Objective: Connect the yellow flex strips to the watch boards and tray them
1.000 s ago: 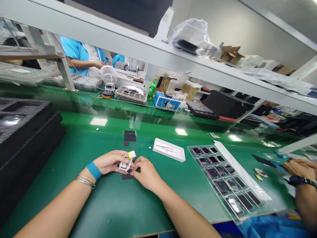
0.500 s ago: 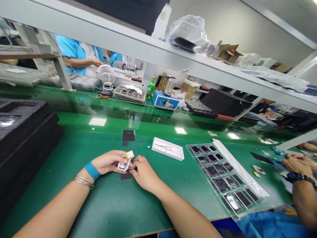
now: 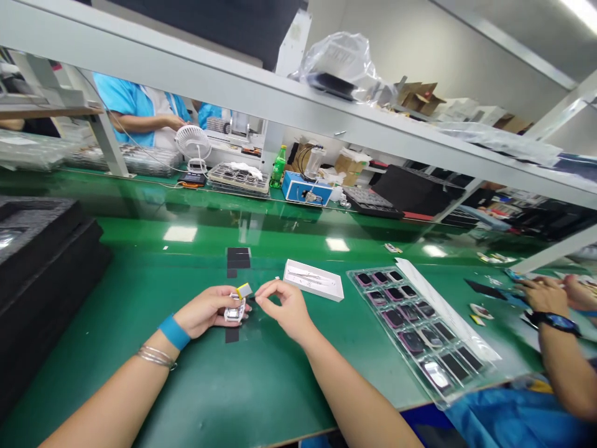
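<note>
My left hand [image 3: 212,309] is closed around a small white device housing [image 3: 234,310], held a little above the green bench. A silver battery with yellow tape [image 3: 244,290] sticks up from the housing's upper edge. Just to the right, my right hand [image 3: 285,306] pinches thumb and forefinger together. Something tiny and dark may be between those fingertips, too small to name. The fingertips are slightly apart from the housing. Dark flat sheets [image 3: 239,257] lie on the bench beyond my hands, and another dark piece [image 3: 232,335] lies below the left hand.
A white open box [image 3: 314,281] with tweezers stands beyond my right hand. To its right lies a clear tray [image 3: 415,379] of dark screens. Black foam blocks [image 3: 51,274] stand at the left. A co-worker's hands [image 3: 543,295] work at the far right. A shelf [image 3: 298,102] spans above.
My right hand has drawn back slightly from the housing and lifted, its fingers now in a pinch. The left hand keeps hold of the housing. The view has shifted slightly.
</note>
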A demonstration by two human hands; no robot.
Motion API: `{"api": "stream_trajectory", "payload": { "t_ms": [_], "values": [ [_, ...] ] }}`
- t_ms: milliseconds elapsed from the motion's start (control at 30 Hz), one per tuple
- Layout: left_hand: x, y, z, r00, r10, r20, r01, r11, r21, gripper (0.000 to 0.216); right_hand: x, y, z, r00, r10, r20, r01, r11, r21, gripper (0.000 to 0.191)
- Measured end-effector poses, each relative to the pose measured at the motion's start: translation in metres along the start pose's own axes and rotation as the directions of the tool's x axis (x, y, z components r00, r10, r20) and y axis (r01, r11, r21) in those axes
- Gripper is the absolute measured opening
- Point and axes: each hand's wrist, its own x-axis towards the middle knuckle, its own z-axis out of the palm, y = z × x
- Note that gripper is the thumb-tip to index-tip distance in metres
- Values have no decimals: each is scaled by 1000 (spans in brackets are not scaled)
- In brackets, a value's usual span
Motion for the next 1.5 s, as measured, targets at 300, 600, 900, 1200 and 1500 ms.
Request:
{"api": "stream_trajectory", "payload": {
  "t_ms": [300, 600, 900, 1200, 1500],
  "values": [
    [2, -6, 16, 989, 77, -122, -72, 996, 45, 24, -4, 11, 12, 984, 149, 95, -153, 988, 32, 14],
    [2, -6, 19, 986, 81, -144, -75, 996, 49, 21, -6, 7, 15, 991, 92, 100, -91, 996, -18, 15],
    [5, -9, 18, 985, 91, -146, -88, 996, 32, 22, -8, 10, 19, 994, 59, 90, -49, 993, -110, 10],
    [6, -13, 17, 979, 105, -176, -108, 994, -5, 21, -7, 13, 19, 993, -115, -6, 99, 880, -464, 28],
    [4, -12, 18, 994, 74, -85, -76, 997, -20, 25, 4, 27, 13, 979, 190, -79, -191, 982, 2, 11]
  ]
}}
